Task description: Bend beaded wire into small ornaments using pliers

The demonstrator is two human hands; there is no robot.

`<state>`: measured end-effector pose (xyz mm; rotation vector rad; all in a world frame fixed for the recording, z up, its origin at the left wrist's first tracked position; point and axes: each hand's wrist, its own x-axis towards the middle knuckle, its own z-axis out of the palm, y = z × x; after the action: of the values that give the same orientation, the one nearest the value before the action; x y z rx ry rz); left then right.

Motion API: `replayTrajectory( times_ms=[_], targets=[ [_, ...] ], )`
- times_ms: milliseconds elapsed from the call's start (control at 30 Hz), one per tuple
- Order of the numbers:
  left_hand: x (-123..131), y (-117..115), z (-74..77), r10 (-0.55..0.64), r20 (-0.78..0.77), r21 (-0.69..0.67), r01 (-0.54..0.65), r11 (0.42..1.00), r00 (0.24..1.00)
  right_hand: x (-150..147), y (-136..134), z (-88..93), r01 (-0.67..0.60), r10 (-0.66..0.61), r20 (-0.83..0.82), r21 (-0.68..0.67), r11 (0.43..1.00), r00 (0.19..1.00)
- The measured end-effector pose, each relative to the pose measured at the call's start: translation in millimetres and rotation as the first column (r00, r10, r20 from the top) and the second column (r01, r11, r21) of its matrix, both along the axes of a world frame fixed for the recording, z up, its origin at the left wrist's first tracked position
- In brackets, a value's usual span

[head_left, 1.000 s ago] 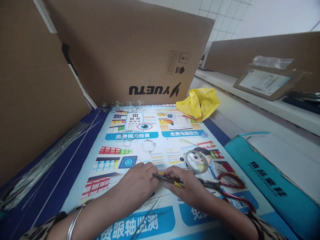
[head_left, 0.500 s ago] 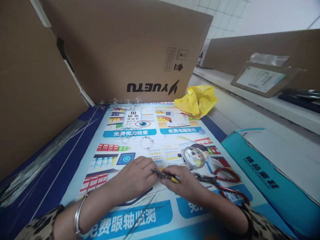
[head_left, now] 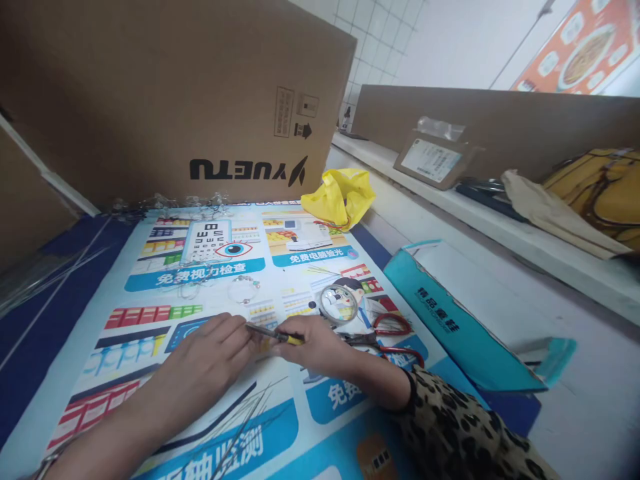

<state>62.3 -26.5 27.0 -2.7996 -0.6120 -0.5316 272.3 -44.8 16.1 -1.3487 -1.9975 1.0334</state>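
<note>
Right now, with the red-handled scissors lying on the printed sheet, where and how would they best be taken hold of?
Probably by the red handles, coming from the right: the scissors lie with their spread handle loops facing that way, while the dark metal part runs left toward the right grip.

Metal, plastic, paper and cloth surfaces are seen together.
The slim tool (head_left: 267, 331) is made of dark metal, with yellow plastic-looking grip; the scissors (head_left: 371, 341) are given glossy red handles. Matt cardboard (head_left: 175, 100), smooth printed sheet (head_left: 273, 285), crinkled yellow plastic bag (head_left: 343, 199) and soft cloth sleeve (head_left: 455, 423) are also shown.
</note>
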Motion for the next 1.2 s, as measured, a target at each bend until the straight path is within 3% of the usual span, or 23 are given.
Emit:
replayTrajectory(
  times_ms=[233, 467, 667, 900, 1067, 1200],
  targets=[
    [2, 0, 2.6, 0.006, 0.073, 0.063, -0.010, 0.998, 0.997, -13, 12, 5.0, 0.012, -0.012, -0.038, -0.012, 1.000, 0.999],
    [1, -1, -2.2, 0.131, -0.072, -0.032, -0.133, 0.991, 0.989, -21, 22, 2.9, 0.013, -0.015, -0.064, -0.038, 0.999, 0.998],
    [6, -5, 1.3, 0.215, -0.189, -0.082, -0.234, 0.969, 0.958, -25, 27, 5.6, -0.009, 0.011, 0.041, -0.055, 0.998, 0.999],
    [7, -5, 2.6, 0.225, -0.222, -0.118, -0.255, 0.960, 0.949, -28, 31, 3.9, -0.009, 0.015, 0.052, -0.112, 0.994, 0.999],
    [7, 0, -0.2, 0.259, -0.212, -0.230, -0.305, 0.924, 0.942, -25, 32, 1.1, -0.002, 0.000, -0.010, -0.205, 0.979, 1.000],
    [6, 5, -2.0, 0.317, -0.089, -0.390, -0.326, 0.861, 0.944, -25, 31, 0.5, 0.020, -0.081, -0.154, -0.364, 0.931, 0.985]
  ],
)
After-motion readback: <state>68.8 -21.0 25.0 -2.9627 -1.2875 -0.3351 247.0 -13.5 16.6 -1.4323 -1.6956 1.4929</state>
